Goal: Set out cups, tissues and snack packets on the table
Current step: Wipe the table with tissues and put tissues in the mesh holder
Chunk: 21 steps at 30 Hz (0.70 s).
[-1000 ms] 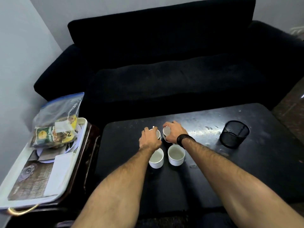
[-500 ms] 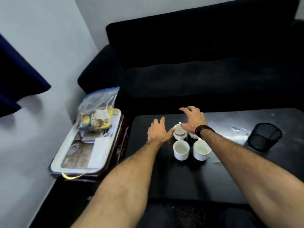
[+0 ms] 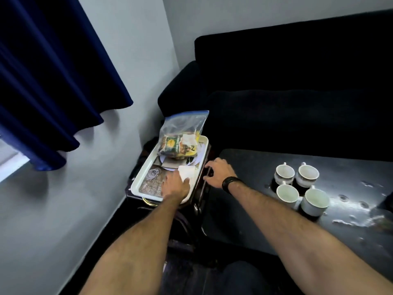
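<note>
Several white cups [image 3: 298,185] stand in a tight square on the black table [image 3: 251,167]. To its left a white tray [image 3: 140,177] holds a clear zip bag of snack packets [image 3: 181,141] at its far end and a folded stack of white tissues [image 3: 188,171] near its right rim. My left hand [image 3: 175,185] lies on the tray, touching the near edge of the tissues; its fingers are hidden under the hand. My right hand [image 3: 218,172] hovers open, fingers spread, just right of the tray over the gap to the table.
The tray rests on a dark wooden side table [image 3: 200,194] squeezed between the grey wall and the black table. A black sofa [image 3: 297,99] runs along the far side. A dark blue curtain [image 3: 53,77] hangs at upper left.
Both hands left the cups and swung left to the tray. My left hand now rests at the tissues, my right hand beside the tray. The view turned left.
</note>
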Tool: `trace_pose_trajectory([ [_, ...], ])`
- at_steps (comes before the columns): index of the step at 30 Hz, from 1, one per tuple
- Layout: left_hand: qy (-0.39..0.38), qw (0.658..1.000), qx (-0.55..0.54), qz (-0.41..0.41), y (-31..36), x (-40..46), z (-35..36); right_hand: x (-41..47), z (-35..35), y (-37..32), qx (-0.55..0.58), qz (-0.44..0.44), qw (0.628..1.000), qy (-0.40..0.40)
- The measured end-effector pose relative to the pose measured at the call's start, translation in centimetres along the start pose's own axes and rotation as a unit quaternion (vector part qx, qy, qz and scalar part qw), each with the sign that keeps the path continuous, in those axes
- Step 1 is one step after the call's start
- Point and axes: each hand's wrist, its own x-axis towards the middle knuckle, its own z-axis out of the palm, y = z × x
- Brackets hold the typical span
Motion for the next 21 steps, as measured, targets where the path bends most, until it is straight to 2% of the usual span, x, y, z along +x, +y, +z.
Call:
trace_pose_trajectory([
  [4, -0.065, 0.993, -0.049, -0.090, -2.8, 1.1, 0.7, 0.3, 2.5, -3.1, -0.002, -0.022, 1.000, -0.020],
  [10, -0.135, 0.959, -0.198, -0.150, -3.0, 2.7, 1.3, 0.7, 3.3, -3.0, 0.007, -0.008, 1.000, -0.017],
  [13, -0.116, 0.933, -0.293, -0.172, -2.7, 3.3, 1.4, 0.8, 3.0, -2.5, 0.008, 0.000, 1.000, -0.007],
  [15, -0.096, 0.897, -0.393, -0.179, -2.3, 3.3, 1.0, 0.7, 2.7, -2.4, 0.021, 0.016, 1.000, 0.002],
  [18, -0.087, 0.836, -0.510, -0.183, -0.9, 2.8, 0.2, 0.5, 1.9, -2.6, 0.140, 0.073, 0.987, 0.017],
  [21, -0.100, 0.802, -0.567, -0.157, 1.5, 1.6, -0.3, 0.1, 0.3, -2.9, 0.322, 0.131, 0.937, -0.008],
])
